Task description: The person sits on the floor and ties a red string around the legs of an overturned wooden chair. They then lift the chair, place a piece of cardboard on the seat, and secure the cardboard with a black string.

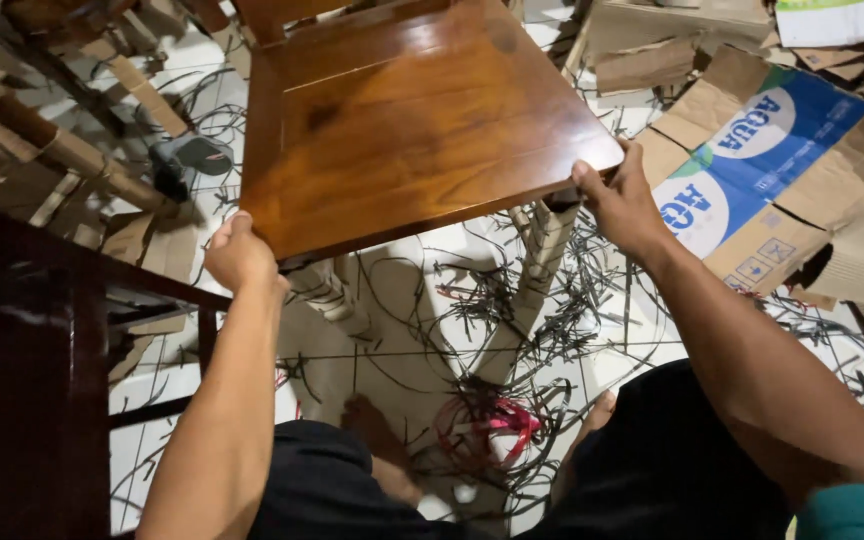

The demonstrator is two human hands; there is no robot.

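A brown wooden chair with a glossy seat stands in front of me, tilted a little. My left hand grips the seat's near left corner. My right hand grips its near right corner, thumb on top. Two front legs below the seat are wrapped in pale paper or cardboard strips. My knees in dark shorts show at the bottom.
A dark wooden piece of furniture stands at the left. Flattened cardboard boxes lie at the right and back. Black plastic strapping and a pink band litter the white tiled floor. More wrapped furniture parts lie at upper left.
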